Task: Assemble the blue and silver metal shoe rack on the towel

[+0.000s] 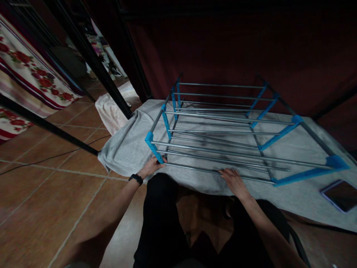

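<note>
A metal-tube rack (220,148) with blue plastic side brackets rests on a cloth-covered surface before me. Its long silver rods run left to right. At the rack's near left corner, my left hand (152,166) is closed around the foot of a blue bracket (154,149); its fingertips are partly hidden. Further right, my right hand (232,180) has its fingers curled onto the lowest front rod (192,168). Several loose-looking rods (231,160) lie at a slant inside the frame.
Grey cloth (134,139) covers the low surface and hangs over its left end. A phone (340,195) lies at the right. Dark metal posts (92,63) rise on the left, beside a floral curtain (41,74). A cable (55,156) crosses the tiled floor.
</note>
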A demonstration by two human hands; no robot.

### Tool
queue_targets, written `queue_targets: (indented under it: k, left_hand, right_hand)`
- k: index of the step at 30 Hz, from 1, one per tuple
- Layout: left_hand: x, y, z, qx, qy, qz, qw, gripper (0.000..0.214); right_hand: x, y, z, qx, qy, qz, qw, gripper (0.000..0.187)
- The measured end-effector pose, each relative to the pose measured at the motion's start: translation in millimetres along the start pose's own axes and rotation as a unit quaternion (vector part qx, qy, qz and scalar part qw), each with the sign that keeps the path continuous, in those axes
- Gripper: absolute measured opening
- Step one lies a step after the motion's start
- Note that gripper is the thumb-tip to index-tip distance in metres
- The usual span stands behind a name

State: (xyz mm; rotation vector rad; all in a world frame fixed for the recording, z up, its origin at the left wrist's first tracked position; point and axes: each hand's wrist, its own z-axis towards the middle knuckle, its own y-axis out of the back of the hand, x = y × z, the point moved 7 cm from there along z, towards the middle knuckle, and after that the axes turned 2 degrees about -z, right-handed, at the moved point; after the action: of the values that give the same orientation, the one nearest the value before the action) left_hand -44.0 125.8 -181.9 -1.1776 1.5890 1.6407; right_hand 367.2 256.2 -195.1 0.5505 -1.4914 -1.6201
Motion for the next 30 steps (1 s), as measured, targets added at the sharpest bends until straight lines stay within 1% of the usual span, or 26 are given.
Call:
queue_targets:
  k: [9, 13, 20, 30]
  left_hand:
    - [1.4, -3.2, -3.4, -0.027, 0.011, 0.004, 1.000, 0.027]
    - [0.1, -5.7, -3.7, -0.037, 0.012, 0.004, 0.999, 0.030]
    - [-0.9, -8.2, -4.6, -0.052, 0.009, 0.014, 0.999, 0.030]
    - [2.7, -12.1, -7.3, -0.069, 0.013, 0.017, 0.997, 0.031]
  right_hand:
    - [-2.3, -1.3, -1.3, 0.006, -0.003, 0.002, 1.000, 0.032]
    - [-1.3, 1.5, -1.1, -0.003, -0.006, 0.006, 1.000, 0.033]
    - [0.7, 5.9, 0.0, 0.000, -0.009, 0.024, 1.000, 0.034]
    - [-3.3, -3.8, -0.4, -0.006, -0.003, 0.017, 1.000, 0.033]
